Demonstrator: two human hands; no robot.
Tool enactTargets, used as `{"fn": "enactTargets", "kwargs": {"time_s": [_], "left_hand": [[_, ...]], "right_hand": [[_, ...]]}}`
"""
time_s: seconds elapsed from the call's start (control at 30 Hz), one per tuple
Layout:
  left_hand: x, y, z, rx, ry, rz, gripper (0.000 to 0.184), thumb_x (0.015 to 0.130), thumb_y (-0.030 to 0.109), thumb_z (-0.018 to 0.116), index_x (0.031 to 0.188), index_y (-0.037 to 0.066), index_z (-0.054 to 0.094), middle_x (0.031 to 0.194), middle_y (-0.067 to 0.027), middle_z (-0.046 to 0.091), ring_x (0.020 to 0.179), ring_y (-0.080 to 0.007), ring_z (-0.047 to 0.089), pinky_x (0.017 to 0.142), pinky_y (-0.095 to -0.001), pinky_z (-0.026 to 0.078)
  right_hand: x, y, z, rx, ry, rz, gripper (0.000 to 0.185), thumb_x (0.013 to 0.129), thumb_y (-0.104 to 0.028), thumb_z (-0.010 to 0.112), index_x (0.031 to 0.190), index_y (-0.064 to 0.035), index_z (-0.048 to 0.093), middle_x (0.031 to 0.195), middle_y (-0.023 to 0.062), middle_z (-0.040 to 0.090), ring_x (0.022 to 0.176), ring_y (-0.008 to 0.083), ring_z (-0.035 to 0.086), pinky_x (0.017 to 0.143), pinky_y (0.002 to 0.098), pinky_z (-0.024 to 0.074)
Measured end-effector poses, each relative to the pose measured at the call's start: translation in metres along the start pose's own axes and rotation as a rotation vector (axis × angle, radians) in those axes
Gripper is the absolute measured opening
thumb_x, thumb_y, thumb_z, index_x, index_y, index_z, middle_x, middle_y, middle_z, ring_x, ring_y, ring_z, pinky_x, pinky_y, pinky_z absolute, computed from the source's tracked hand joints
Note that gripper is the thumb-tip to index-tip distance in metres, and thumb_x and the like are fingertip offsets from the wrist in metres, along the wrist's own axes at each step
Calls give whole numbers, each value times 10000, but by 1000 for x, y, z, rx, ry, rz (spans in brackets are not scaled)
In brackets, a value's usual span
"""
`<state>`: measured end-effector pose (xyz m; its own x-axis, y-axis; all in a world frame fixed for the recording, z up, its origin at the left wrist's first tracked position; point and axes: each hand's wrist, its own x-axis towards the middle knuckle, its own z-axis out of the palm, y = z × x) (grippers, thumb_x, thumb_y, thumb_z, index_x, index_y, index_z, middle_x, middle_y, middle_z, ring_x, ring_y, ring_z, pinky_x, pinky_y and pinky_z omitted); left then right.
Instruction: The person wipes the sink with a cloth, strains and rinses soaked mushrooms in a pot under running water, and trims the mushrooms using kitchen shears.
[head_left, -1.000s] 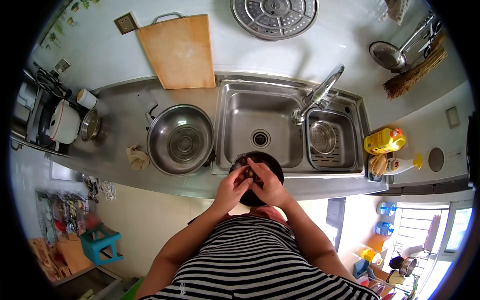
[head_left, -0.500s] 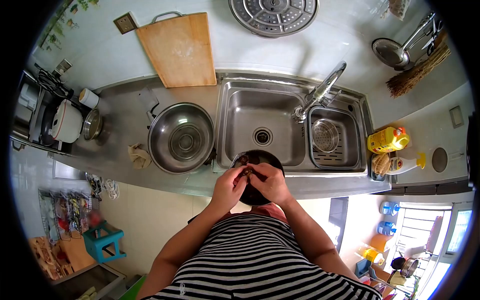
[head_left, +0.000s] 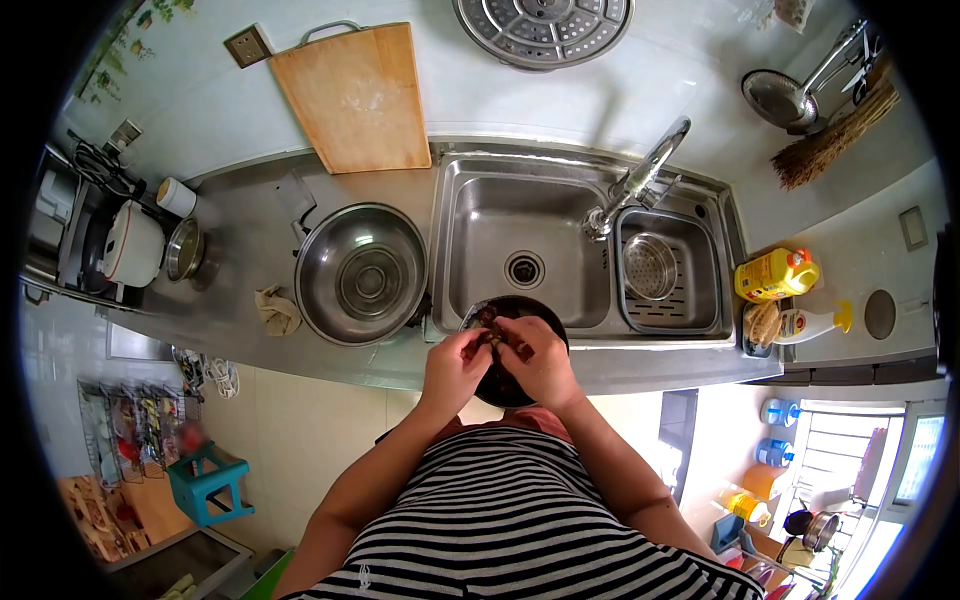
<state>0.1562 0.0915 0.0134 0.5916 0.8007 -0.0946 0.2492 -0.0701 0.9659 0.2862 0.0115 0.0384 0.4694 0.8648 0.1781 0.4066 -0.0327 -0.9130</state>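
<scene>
Right hand (head_left: 541,362) is curled in tighter than a second ago. It and left hand (head_left: 455,372) pinch a small dark piece (head_left: 491,339) between fingertips, over the dark bowl (head_left: 522,305), probably so drops get caught. Bowl sits at sink (head_left: 480,240) front, close to body, likely for reach; support hidden.
</scene>
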Motion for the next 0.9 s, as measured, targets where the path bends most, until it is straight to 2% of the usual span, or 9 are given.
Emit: {"fn": "enactTargets", "kwargs": {"time_s": [0.03,0.13,0.37,0.6,0.8,0.9], "left_hand": [[1,-3,1,-23,20,-2,222,800,56,644,1006,-28,633,787,-118,651,631,-130,611,597,-249,488],[2,-3,1,-29,43,22,218,799,57,646,999,-29,634,788,-122,651,647,-139,625,604,-253,493],[0,11,-5,108,20,170,230,793,60,656,1004,-27,633,826,-142,644,661,-188,649,611,-273,507],[-2,8,-4,85,-6,164,251,796,69,658,1023,-34,631,845,-149,647,665,-191,651,613,-266,509],[-2,-1,-5,-21,-79,45,249,819,62,644,1040,-51,619,839,-133,662,699,-143,656,618,-245,511],[-3,11,-8,-142,-145,-66,227,873,25,581,1068,-90,588,818,-87,661,742,-100,645,661,-217,512]], "right_hand": [[0,-5,0,-44,81,9,234,755,-41,668,983,8,644,830,128,606,679,242,628,628,306,517],[-1,-3,-2,-87,16,-89,182,743,-41,692,909,3,633,798,114,582,651,234,617,603,312,521],[0,-1,2,-209,17,-115,168,711,-35,696,858,-7,618,779,111,583,641,258,609,584,331,517],[1,6,2,-222,20,-120,161,666,-34,695,801,-6,611,731,115,583,619,279,592,568,348,506],[0,12,-5,-59,-59,35,139,698,-36,689,804,15,615,732,113,605,588,204,602,554,296,494],[-2,20,-5,48,-84,115,148,713,-48,702,820,18,624,743,108,620,592,171,607,553,276,490]]}}
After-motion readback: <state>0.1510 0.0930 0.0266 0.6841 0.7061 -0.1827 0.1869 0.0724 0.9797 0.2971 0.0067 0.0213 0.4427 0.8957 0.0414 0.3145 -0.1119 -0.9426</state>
